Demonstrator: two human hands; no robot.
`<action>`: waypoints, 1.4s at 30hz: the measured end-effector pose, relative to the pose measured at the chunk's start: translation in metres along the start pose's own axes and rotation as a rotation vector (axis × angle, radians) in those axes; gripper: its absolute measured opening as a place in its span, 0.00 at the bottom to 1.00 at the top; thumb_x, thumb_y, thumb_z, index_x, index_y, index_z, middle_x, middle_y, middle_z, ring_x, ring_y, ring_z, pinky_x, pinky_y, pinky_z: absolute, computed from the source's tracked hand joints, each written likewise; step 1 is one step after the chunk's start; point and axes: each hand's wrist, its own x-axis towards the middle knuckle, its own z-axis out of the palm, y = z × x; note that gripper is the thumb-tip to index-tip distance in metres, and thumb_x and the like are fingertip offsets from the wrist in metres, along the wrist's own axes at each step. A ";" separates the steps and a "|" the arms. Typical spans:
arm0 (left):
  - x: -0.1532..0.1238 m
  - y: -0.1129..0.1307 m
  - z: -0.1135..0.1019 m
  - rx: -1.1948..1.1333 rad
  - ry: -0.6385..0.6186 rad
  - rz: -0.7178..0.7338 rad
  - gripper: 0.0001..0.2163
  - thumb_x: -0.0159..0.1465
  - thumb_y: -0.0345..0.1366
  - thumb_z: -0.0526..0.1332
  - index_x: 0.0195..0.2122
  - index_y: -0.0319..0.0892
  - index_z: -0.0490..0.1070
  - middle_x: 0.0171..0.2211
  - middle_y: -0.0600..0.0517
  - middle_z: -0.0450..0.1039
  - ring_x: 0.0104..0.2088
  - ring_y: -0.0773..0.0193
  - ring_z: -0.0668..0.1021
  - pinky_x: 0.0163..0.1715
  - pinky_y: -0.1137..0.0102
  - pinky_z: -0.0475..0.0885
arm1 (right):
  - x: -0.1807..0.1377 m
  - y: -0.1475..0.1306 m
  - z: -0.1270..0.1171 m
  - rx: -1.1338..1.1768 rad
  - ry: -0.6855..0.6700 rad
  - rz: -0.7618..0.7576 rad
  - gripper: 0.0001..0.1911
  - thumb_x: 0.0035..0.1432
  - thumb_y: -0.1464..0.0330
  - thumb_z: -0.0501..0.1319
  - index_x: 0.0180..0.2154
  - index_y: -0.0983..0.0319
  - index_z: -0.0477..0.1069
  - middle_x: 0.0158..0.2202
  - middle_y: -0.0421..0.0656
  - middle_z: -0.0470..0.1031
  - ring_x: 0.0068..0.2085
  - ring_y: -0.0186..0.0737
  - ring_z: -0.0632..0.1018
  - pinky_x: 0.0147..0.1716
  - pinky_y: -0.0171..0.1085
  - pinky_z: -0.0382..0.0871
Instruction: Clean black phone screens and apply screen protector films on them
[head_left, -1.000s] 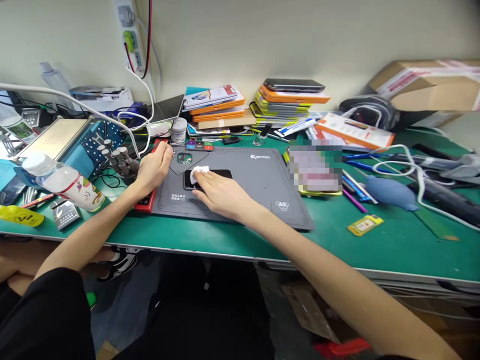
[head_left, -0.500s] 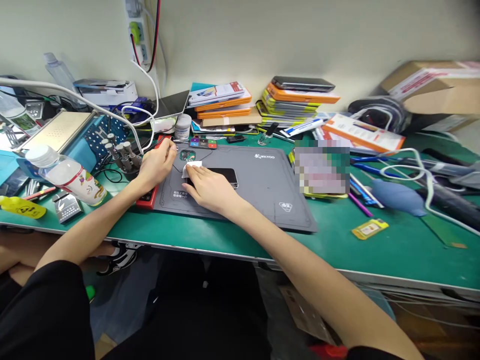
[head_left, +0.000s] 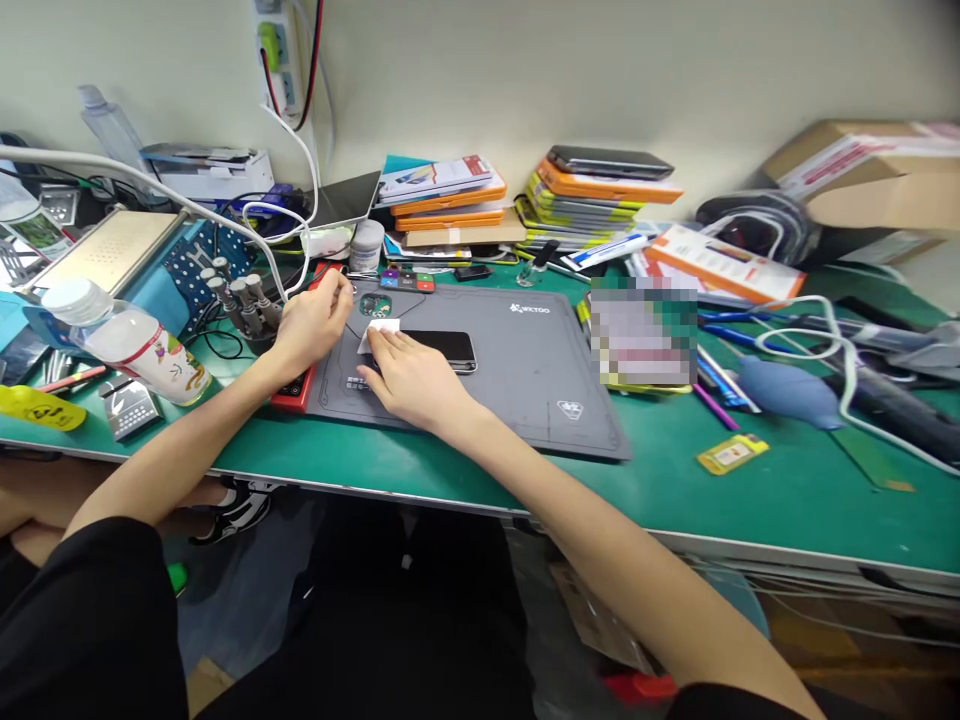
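On the grey work mat lies a smartphone with a dark screen, its left part covered. My right hand presses a white wipe onto the left end of the phone, with the fingers laid together over the wipe. My left hand is curled closed above a red device at the mat's left edge. What its fingers hold, if anything, is hidden. A thin dark wire runs on the mat beside it.
Left stand a drink bottle, a holder of screwdrivers and a yellow bottle. Stacked boxes line the wall. To the right are a blue air blower, a yellow packet and cables. Another person's leg shows at lower left.
My right hand has slid slightly left with the wipe, uncovering a little more of the phone's screen. The left hand stays closed in nearly the same place. The view has shifted slightly.
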 end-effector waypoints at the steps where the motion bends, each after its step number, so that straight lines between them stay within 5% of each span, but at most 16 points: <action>1: 0.000 0.000 0.000 -0.003 -0.001 -0.001 0.14 0.77 0.42 0.48 0.49 0.45 0.72 0.32 0.50 0.81 0.37 0.55 0.83 0.42 0.65 0.71 | -0.007 -0.004 0.000 -0.007 0.009 -0.009 0.34 0.78 0.59 0.49 0.69 0.82 0.64 0.69 0.68 0.68 0.71 0.60 0.71 0.72 0.55 0.64; 7: 0.001 -0.002 0.001 0.001 -0.021 -0.001 0.14 0.77 0.44 0.49 0.48 0.46 0.71 0.33 0.50 0.82 0.38 0.55 0.84 0.42 0.64 0.71 | -0.040 -0.017 0.000 -0.034 0.042 -0.019 0.38 0.78 0.54 0.47 0.69 0.82 0.64 0.69 0.68 0.67 0.71 0.61 0.71 0.72 0.54 0.64; 13: 0.001 -0.002 -0.001 0.002 -0.010 0.005 0.14 0.77 0.43 0.49 0.48 0.45 0.71 0.32 0.51 0.82 0.37 0.56 0.83 0.41 0.65 0.70 | -0.014 0.015 -0.006 -0.017 0.011 0.086 0.35 0.78 0.56 0.49 0.69 0.81 0.64 0.69 0.66 0.69 0.71 0.58 0.71 0.73 0.52 0.63; 19: 0.000 -0.002 0.003 -0.012 -0.032 -0.006 0.12 0.77 0.43 0.50 0.48 0.46 0.72 0.32 0.51 0.81 0.37 0.56 0.82 0.42 0.65 0.70 | -0.065 0.031 -0.006 0.002 0.066 0.050 0.35 0.79 0.55 0.47 0.72 0.75 0.62 0.71 0.62 0.67 0.71 0.57 0.71 0.72 0.55 0.65; 23: 0.000 -0.003 0.005 0.008 -0.036 0.016 0.11 0.76 0.41 0.52 0.46 0.45 0.73 0.35 0.49 0.80 0.40 0.56 0.80 0.43 0.64 0.70 | -0.065 0.060 -0.010 0.003 0.035 0.197 0.32 0.78 0.55 0.46 0.72 0.67 0.64 0.70 0.55 0.70 0.70 0.59 0.72 0.68 0.59 0.71; 28: 0.000 -0.006 0.007 0.024 -0.040 0.159 0.10 0.75 0.39 0.54 0.42 0.44 0.72 0.40 0.47 0.78 0.48 0.53 0.76 0.52 0.60 0.70 | -0.080 0.065 -0.013 -0.016 0.051 0.167 0.32 0.79 0.57 0.45 0.72 0.69 0.63 0.71 0.57 0.69 0.71 0.57 0.72 0.69 0.57 0.69; 31: 0.000 -0.008 0.009 0.043 -0.057 0.225 0.10 0.73 0.41 0.56 0.48 0.44 0.74 0.50 0.44 0.78 0.54 0.50 0.74 0.60 0.56 0.67 | -0.089 0.063 -0.012 -0.015 0.068 0.169 0.31 0.79 0.58 0.45 0.73 0.66 0.63 0.71 0.54 0.70 0.70 0.55 0.73 0.69 0.56 0.70; 35: 0.001 -0.012 0.013 0.132 -0.144 0.282 0.24 0.69 0.47 0.62 0.62 0.43 0.70 0.64 0.39 0.70 0.65 0.43 0.68 0.66 0.50 0.60 | -0.069 0.074 -0.013 -0.016 0.034 0.217 0.30 0.78 0.61 0.45 0.71 0.69 0.65 0.70 0.56 0.71 0.69 0.57 0.74 0.67 0.58 0.72; 42: 0.000 -0.015 0.017 0.212 -0.211 0.276 0.35 0.67 0.49 0.61 0.73 0.41 0.60 0.69 0.37 0.66 0.68 0.40 0.66 0.68 0.49 0.56 | -0.078 0.087 -0.023 -0.041 0.112 0.133 0.23 0.77 0.65 0.51 0.63 0.64 0.75 0.61 0.52 0.80 0.59 0.52 0.83 0.55 0.48 0.82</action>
